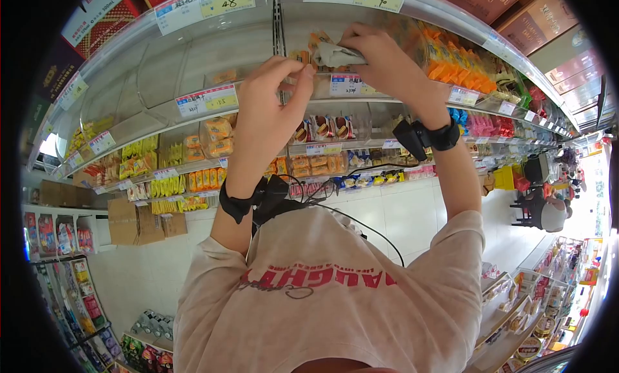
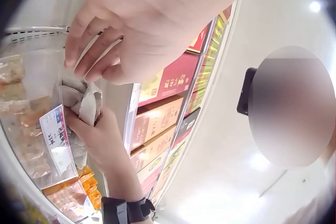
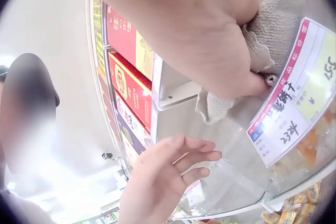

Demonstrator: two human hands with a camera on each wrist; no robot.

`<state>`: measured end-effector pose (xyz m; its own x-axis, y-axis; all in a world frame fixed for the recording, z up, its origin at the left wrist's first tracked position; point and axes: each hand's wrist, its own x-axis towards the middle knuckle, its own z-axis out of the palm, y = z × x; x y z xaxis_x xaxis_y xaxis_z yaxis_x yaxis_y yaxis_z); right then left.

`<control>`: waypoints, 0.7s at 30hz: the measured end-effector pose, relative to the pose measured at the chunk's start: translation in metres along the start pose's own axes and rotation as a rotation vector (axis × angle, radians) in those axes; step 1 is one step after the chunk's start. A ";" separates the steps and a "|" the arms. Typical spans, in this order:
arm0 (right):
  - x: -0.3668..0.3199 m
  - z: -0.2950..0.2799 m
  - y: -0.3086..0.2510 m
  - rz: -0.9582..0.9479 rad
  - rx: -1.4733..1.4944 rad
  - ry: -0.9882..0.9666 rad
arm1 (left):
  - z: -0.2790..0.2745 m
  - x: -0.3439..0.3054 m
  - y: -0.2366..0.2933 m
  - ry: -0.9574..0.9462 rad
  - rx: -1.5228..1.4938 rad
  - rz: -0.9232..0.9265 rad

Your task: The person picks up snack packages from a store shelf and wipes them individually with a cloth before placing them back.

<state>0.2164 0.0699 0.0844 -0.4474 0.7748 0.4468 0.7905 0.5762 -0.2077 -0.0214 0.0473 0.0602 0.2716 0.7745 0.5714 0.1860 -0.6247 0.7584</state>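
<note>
My right hand point(image 1: 380, 57) grips a grey knitted cloth point(image 1: 335, 55) over a clear shelf bin at the top middle of the head view. In the right wrist view the bunched cloth point(image 3: 273, 27) pokes out between thumb and fingers, close behind a price tag point(image 3: 294, 98). My left hand point(image 1: 271, 96) is raised to the left of the cloth, near the bin's front edge. Its fingers are loosely bent with nothing between them, as the right wrist view of the left hand point(image 3: 163, 179) shows. Orange-wrapped snacks point(image 1: 319, 38) lie beside the cloth.
Clear dividers and a front rail with price tags point(image 1: 206, 101) border the shelf. Upright orange packets point(image 1: 451, 60) fill a bin to the right. Lower shelves hold snack packs point(image 1: 332, 127). Boxes point(image 2: 163, 85) stand above. Black cables point(image 1: 367, 228) hang before my shirt.
</note>
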 end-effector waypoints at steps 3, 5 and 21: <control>-0.009 -0.004 -0.012 -0.013 -0.045 0.123 | -0.002 -0.001 -0.002 -0.016 -0.023 -0.001; -0.015 -0.010 -0.027 -0.042 -0.100 0.246 | -0.003 -0.003 -0.005 -0.042 -0.044 -0.018; -0.068 -0.008 -0.110 0.491 0.568 0.739 | 0.012 -0.011 0.005 -0.042 -0.087 0.158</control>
<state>0.1633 -0.0486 0.0840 0.3860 0.7149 0.5831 0.4184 0.4276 -0.8013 -0.0117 0.0343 0.0539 0.3305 0.6611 0.6736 0.0562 -0.7262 0.6852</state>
